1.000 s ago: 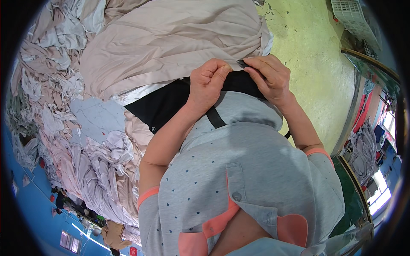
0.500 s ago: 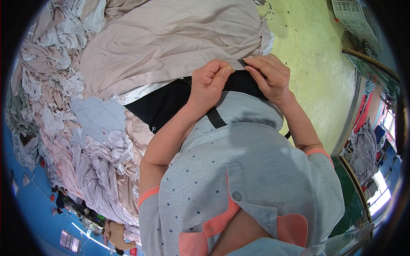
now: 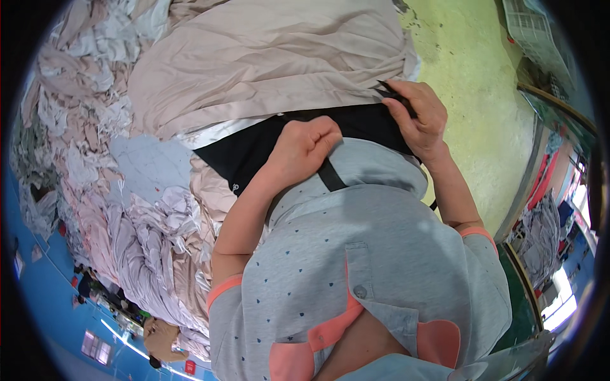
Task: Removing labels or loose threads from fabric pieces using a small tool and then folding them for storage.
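Observation:
My right hand point(image 3: 420, 119) is closed around small black thread snips point(image 3: 389, 93), their pointed tips showing beyond the fingers at the near edge of a beige cloth point(image 3: 273, 57). Lower and to the left, my left hand point(image 3: 304, 149) is curled in a fist over a black apron point(image 3: 238, 150). Whatever its fingers may hold is hidden. The beige cloth lies spread out ahead of me, its straight hem running across the apron. A white strip point(image 3: 222, 134) shows under the hem on the left.
Crumpled beige, white and grey fabric point(image 3: 136, 247) is heaped along the left side. A pale marbled surface point(image 3: 149, 166) shows between the heaps. To the right is a yellowish worn floor point(image 3: 467, 76), with a white plastic crate point(image 3: 534, 28) at the far right.
My hands have moved apart: the left has drawn back toward my body, the right has shifted right. More of the snips shows now. The whole view has shifted slightly.

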The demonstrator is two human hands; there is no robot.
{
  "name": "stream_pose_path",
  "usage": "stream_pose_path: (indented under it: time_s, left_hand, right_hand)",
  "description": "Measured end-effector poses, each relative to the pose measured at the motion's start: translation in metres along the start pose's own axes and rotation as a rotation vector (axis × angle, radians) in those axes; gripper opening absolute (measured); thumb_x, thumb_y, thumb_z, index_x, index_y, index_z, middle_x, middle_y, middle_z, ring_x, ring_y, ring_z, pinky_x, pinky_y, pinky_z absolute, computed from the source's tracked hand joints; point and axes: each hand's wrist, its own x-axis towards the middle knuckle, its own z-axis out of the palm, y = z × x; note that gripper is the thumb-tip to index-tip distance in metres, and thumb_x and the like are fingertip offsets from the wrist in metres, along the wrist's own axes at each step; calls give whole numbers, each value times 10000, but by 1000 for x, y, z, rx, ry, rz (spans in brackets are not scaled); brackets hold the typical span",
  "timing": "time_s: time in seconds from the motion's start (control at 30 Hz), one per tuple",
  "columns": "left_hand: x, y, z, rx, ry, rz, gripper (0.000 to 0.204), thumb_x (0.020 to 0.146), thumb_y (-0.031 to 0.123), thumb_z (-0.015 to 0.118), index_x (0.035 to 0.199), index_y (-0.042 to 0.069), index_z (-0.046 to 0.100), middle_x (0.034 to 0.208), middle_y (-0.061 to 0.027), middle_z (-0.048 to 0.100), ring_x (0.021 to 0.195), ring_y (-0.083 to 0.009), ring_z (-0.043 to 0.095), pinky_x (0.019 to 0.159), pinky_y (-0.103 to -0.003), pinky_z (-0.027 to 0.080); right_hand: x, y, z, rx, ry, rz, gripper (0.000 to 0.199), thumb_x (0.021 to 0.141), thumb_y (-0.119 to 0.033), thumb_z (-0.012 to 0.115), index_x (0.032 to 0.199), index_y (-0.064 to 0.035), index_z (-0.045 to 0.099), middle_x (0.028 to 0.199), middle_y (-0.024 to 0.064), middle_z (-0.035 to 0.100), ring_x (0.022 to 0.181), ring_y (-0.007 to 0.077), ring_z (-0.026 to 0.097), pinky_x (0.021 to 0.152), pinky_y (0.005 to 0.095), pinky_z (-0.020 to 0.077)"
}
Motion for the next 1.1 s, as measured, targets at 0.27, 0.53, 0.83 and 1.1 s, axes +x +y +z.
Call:
stream_pose_path:
  time_s: [0.27,0.53,0.83,1.1]
  left_hand:
    - [43,-86,29,950,294,-140,440,878,193,472,1293,49,502,1329,-200,477,1224,-359,460,1017,-473,357]
    - [111,-151,19,627,-63,-350,656,926,571,309,1442,166,332,1516,-79,261,1397,-267,225,1128,-405,189]
    - [109,-124,11,607,175,-196,518,944,450,341,1339,148,486,1425,-94,413,1291,-268,399,1064,-381,307]
    - [9,-30,-17,726,-251,-257,245,764,118,649,1008,104,661,902,-93,654,870,-276,614,803,-396,460]
  right_hand:
    - [13,-4,10,-28,-87,4,313,804,-21,685,1105,20,606,891,135,617,722,205,583,663,266,467]
    - [21,-8,22,-4,-95,17,311,839,-32,658,1139,19,596,836,85,573,663,151,512,628,247,436]
    - [37,-26,34,17,-222,18,507,722,-136,785,1176,-33,586,764,60,534,610,139,452,572,235,394]
    - [58,-40,73,-57,-475,-134,450,664,-63,726,1097,-97,609,733,93,587,606,238,562,576,326,450]
